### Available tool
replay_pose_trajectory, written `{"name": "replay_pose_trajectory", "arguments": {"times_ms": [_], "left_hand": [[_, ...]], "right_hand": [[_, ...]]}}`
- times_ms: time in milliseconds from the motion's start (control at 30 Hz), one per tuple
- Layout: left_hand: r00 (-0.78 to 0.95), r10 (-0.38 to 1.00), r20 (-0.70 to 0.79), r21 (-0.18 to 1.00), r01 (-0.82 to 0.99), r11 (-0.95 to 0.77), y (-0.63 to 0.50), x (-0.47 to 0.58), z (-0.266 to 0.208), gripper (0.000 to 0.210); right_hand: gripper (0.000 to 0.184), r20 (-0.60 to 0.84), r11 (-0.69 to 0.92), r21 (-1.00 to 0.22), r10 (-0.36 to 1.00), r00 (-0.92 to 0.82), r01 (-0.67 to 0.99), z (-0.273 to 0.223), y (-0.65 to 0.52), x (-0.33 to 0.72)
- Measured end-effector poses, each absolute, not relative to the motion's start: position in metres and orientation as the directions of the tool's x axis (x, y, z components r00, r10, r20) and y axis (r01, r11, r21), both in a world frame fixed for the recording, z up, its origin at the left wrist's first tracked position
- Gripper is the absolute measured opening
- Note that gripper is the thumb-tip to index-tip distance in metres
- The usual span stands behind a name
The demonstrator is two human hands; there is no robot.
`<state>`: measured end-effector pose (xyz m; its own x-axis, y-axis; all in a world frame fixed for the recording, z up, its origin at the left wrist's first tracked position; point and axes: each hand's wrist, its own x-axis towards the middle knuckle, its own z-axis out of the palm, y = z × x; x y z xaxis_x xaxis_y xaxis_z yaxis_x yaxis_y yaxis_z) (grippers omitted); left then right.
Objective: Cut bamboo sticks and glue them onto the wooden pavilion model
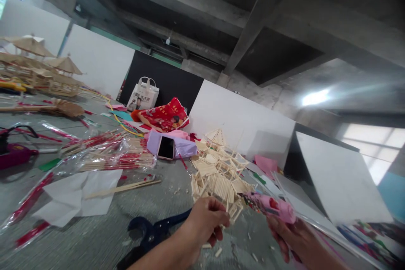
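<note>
My right hand [292,234] is wrapped round a pink glue gun [275,206], whose dark nozzle points left at the stick model. My left hand [210,217] is closed in a pinch at the model's near edge; what lies between its fingertips is too small to make out. The model [221,185] is a structure of pale wooden sticks with flat slatted panels, open frames and a pointed roof at the back. Under my left forearm lies a dark blue hand tool [148,232] with a curved jaw, partly hidden by the arm.
Left of the model are a phone [166,147], plastic-wrapped stick bundles [117,152], white paper [79,198] and loose chopsticks [126,188]. A red bag [164,116] and a white carrier bag [144,95] stand behind. Finished-looking pavilion models [57,71] are far left; a white board [341,173] leans right.
</note>
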<state>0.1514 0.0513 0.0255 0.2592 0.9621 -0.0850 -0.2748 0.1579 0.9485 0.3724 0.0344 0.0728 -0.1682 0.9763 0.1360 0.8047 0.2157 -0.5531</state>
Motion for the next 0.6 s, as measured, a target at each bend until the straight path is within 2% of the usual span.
{"name": "replay_pose_trajectory", "arguments": {"times_ms": [167, 333, 600], "left_hand": [[0.257, 0.963, -0.084, 0.946, -0.284, 0.158, 0.052, 0.151, 0.024, 0.019], [0.256, 0.963, -0.083, 0.944, -0.289, 0.158, 0.052, 0.150, 0.025, 0.019], [0.271, 0.959, -0.085, 0.946, -0.282, 0.163, 0.051, 0.150, 0.029, 0.018]], "right_hand": [[0.054, 0.089, 0.206, -0.487, 0.978, -0.187, 0.849, 0.073, 0.038, 0.370], [0.054, 0.130, 0.211, -0.526, 0.977, -0.167, 0.824, 0.076, 0.036, 0.361], [0.056, 0.081, 0.191, -0.450, 0.981, -0.174, 0.872, 0.082, 0.034, 0.359]]}}
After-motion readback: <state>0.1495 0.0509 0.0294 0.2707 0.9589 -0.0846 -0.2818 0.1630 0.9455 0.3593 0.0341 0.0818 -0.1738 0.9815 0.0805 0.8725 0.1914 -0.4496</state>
